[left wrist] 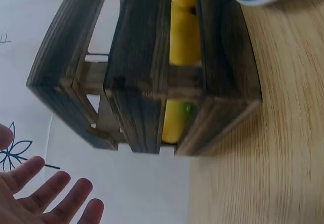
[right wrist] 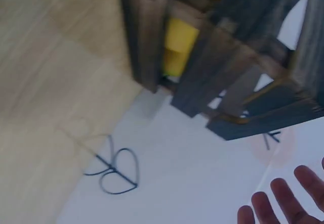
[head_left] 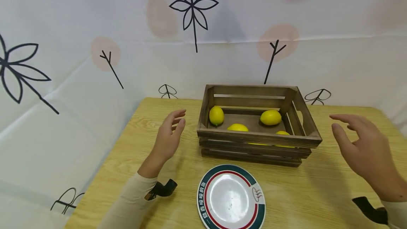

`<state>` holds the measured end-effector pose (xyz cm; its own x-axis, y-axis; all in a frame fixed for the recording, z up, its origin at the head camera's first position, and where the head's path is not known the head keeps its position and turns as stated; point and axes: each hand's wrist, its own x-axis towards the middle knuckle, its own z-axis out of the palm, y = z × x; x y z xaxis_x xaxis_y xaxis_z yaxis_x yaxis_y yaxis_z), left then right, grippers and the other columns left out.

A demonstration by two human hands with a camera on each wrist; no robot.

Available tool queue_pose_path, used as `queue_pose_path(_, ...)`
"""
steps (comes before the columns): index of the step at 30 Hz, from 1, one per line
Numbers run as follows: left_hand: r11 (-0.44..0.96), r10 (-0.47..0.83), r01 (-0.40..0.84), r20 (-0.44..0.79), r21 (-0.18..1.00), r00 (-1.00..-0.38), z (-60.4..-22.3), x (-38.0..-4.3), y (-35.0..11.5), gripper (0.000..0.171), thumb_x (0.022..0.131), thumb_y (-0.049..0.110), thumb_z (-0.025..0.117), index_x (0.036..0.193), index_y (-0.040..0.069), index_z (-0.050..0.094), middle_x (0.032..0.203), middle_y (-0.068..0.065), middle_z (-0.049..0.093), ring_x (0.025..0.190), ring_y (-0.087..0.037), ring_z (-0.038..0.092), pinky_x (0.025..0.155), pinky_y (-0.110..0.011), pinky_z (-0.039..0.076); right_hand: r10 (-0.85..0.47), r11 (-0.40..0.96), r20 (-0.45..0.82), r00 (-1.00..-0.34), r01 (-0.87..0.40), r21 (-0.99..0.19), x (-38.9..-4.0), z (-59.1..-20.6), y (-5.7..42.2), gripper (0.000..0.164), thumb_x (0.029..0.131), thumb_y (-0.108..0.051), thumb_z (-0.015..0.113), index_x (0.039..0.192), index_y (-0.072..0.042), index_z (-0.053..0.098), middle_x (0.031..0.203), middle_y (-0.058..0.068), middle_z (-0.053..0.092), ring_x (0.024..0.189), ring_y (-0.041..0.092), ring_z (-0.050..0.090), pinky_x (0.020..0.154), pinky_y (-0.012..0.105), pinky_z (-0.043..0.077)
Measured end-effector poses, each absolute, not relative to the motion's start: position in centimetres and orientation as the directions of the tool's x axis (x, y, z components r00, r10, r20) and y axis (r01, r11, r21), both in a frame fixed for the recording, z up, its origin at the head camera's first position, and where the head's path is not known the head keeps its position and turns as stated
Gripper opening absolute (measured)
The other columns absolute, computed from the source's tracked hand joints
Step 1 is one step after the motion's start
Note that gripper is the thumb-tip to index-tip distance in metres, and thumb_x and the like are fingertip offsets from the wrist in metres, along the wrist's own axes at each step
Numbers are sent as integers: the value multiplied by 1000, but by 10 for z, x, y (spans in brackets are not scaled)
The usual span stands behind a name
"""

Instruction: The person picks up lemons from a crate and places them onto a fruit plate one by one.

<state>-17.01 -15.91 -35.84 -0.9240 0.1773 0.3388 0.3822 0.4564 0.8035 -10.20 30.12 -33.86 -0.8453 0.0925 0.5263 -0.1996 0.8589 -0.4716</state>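
Observation:
A brown slatted wooden crate [head_left: 254, 146] stands toward the back of the table with several yellow lemons [head_left: 270, 117] inside. Some lemons are partly hidden behind its front slats. My left hand [head_left: 168, 135] is raised off the crate's left side, fingers relaxed and holding nothing. On the other side, my right hand [head_left: 365, 147] hovers apart from the crate's right end, its fingers loosely bent around empty air. Both wrist views show spread fingertips beside the crate's slats. In front of the crate lies a round plate [head_left: 230, 197] with a green and red rim.
The light wooden table [head_left: 127, 176] carries the crate and plate. Behind it and along the left hangs a white cloth [head_left: 127, 17] printed with black flowers and pale pink spots. Dark straps [head_left: 165, 188] sit at both wrists.

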Motion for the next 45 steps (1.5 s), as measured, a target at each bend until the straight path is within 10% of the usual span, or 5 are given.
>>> queue_pose_path(5,361,183,297,245,884,-952,-361,-172,-149,45,107,42,41,150,28,39,147,-4,47,133,-30,50,110,-55,42,60,774,504,-862,-278,-568,-104,-329,288,39,103,-16,53,142,-12,57,143,11,52,116,-13,40,79,-5,34)
queue_pose_path(13,319,244,257,184,912,-952,-363,-171,-136,51,108,40,40,157,32,27,157,-5,37,140,-37,42,113,-61,36,-26,700,463,-886,-347,-624,-110,-313,272,42,103,-15,55,144,-19,55,135,-33,42,118,-22,36,88,-7,29)
queue_pose_path(25,268,306,240,154,933,-940,-367,-172,-125,55,108,42,39,159,38,19,161,-6,30,139,-37,45,112,-57,41,-65,747,303,-951,-248,-617,-125,-284,261,32,102,-32,57,134,-31,61,129,-27,53,95,-23,48,72,7,41)
queue_pose_path(36,248,333,302,212,921,-919,-374,-173,-120,53,109,38,37,159,38,19,167,5,20,154,-26,21,121,-58,25,-171,731,226,-959,-277,-623,-143,-279,245,32,105,-31,51,132,-19,62,129,6,63,100,-14,52,79,6,40)
queue_pose_path(45,209,330,325,246,922,-911,-379,-171,-117,49,110,35,36,158,33,28,166,5,22,154,-24,21,122,-58,25,-217,701,161,-963,-269,-660,-156,-279,232,33,105,-32,51,132,-16,62,125,9,65,91,-5,61,73,15,50)
